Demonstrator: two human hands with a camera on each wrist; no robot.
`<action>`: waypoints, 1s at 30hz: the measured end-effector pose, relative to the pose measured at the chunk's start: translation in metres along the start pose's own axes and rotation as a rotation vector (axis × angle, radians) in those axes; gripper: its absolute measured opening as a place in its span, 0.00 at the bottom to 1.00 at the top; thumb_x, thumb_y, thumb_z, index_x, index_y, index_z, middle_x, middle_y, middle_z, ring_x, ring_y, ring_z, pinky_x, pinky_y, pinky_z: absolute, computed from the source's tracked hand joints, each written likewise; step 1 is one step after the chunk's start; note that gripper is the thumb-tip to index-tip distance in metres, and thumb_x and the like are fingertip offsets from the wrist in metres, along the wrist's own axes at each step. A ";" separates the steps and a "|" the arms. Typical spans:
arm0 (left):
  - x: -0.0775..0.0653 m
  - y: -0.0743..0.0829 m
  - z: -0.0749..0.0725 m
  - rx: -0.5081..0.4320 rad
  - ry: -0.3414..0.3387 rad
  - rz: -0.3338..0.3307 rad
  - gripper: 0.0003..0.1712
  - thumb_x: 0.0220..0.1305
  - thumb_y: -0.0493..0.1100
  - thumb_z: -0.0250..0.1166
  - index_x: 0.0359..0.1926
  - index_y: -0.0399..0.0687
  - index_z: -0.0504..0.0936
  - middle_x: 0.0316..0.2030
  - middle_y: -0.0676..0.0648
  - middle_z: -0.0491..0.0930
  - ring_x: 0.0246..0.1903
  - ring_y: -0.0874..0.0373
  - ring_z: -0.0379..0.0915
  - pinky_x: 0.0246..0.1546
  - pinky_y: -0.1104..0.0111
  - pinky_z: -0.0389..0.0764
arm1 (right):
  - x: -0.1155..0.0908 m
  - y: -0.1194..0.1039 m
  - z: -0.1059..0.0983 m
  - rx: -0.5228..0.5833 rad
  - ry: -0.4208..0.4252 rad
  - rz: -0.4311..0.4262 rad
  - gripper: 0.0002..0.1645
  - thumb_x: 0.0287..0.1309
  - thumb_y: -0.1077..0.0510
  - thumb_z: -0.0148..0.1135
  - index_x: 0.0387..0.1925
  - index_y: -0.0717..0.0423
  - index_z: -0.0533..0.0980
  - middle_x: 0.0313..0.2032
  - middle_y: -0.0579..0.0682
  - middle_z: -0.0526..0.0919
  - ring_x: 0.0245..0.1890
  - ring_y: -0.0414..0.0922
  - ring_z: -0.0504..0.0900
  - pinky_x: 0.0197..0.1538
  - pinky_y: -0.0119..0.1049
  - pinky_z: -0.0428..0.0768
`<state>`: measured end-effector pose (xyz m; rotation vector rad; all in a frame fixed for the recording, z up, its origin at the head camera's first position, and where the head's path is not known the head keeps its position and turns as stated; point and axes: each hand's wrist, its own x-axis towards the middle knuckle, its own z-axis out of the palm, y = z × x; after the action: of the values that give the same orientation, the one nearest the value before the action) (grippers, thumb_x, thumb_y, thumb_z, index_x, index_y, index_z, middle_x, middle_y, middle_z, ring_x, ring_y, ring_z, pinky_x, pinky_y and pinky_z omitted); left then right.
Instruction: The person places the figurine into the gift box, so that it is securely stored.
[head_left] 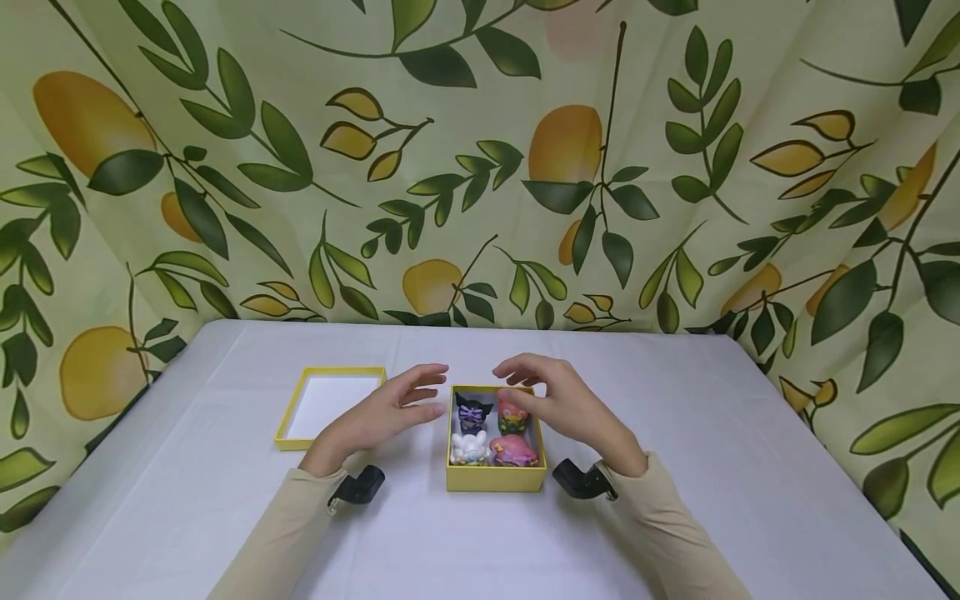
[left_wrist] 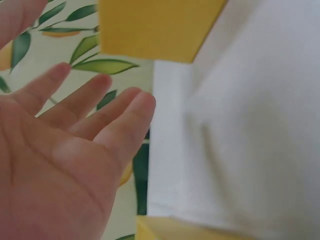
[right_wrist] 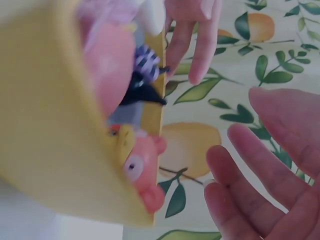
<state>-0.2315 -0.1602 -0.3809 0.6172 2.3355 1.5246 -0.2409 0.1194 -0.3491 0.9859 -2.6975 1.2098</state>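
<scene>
A yellow box [head_left: 496, 479] sits on the table, holding several small figurines. At its back left is a black eared figurine [head_left: 472, 414] with a purple striped bow; a white figurine [head_left: 469, 448] sits in front of it. A pink figurine [head_left: 513, 451] lies at the front right, and a pink round-eared figurine [right_wrist: 142, 165] is at the back right. My left hand [head_left: 382, 414] hovers just left of the box, fingers apart and holding nothing. My right hand [head_left: 562, 402] is over the box's right edge, fingers loosely bent, its thumb overlapping the round-eared figurine in the head view.
A shallow yellow lid [head_left: 291, 410] with a white inside lies left of the box, partly behind the left hand. White cloth covers the table [head_left: 645, 375]. Behind it hangs a curtain [head_left: 480, 108] printed with leaves and fruit. Each wrist wears a black camera mount [head_left: 363, 485].
</scene>
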 end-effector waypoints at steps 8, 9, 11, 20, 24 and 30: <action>-0.009 0.009 -0.018 0.058 0.072 -0.018 0.34 0.71 0.49 0.62 0.73 0.48 0.62 0.71 0.39 0.65 0.68 0.40 0.66 0.66 0.50 0.72 | -0.001 -0.008 0.005 0.088 0.055 0.020 0.16 0.63 0.57 0.66 0.52 0.55 0.79 0.51 0.51 0.85 0.49 0.46 0.85 0.55 0.42 0.83; -0.010 0.010 -0.020 0.067 0.079 -0.016 0.34 0.71 0.50 0.61 0.73 0.48 0.62 0.70 0.39 0.66 0.68 0.40 0.66 0.66 0.50 0.73 | -0.001 -0.009 0.006 0.097 0.058 0.020 0.16 0.63 0.58 0.66 0.52 0.55 0.79 0.52 0.51 0.85 0.49 0.47 0.85 0.55 0.42 0.83; -0.013 0.010 -0.025 0.084 0.084 -0.004 0.34 0.71 0.50 0.61 0.73 0.46 0.62 0.70 0.38 0.66 0.68 0.39 0.66 0.65 0.50 0.74 | -0.001 -0.011 0.009 0.117 0.059 0.024 0.17 0.63 0.57 0.66 0.53 0.56 0.79 0.52 0.52 0.85 0.49 0.49 0.85 0.55 0.43 0.83; -0.022 0.013 -0.041 0.151 0.128 -0.004 0.37 0.71 0.50 0.61 0.75 0.47 0.59 0.72 0.37 0.62 0.70 0.36 0.61 0.68 0.46 0.69 | 0.000 -0.022 0.023 0.085 0.026 0.041 0.32 0.64 0.53 0.65 0.67 0.53 0.69 0.66 0.50 0.74 0.68 0.53 0.70 0.68 0.55 0.72; -0.027 0.014 -0.049 0.169 0.164 -0.023 0.40 0.71 0.49 0.61 0.77 0.48 0.54 0.75 0.36 0.57 0.73 0.34 0.53 0.71 0.43 0.61 | 0.003 -0.027 0.029 0.064 0.003 0.027 0.35 0.64 0.52 0.66 0.69 0.53 0.66 0.68 0.49 0.71 0.72 0.51 0.67 0.72 0.55 0.67; -0.036 0.013 -0.062 0.168 0.195 -0.031 0.41 0.71 0.49 0.60 0.78 0.47 0.52 0.76 0.35 0.52 0.74 0.32 0.48 0.71 0.40 0.59 | 0.007 -0.035 0.036 0.095 -0.013 -0.028 0.33 0.64 0.54 0.65 0.68 0.56 0.68 0.66 0.52 0.74 0.66 0.53 0.72 0.64 0.55 0.75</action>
<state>-0.2256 -0.2224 -0.3438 0.4873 2.6272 1.4436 -0.2188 0.0736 -0.3495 1.0424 -2.6483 1.3422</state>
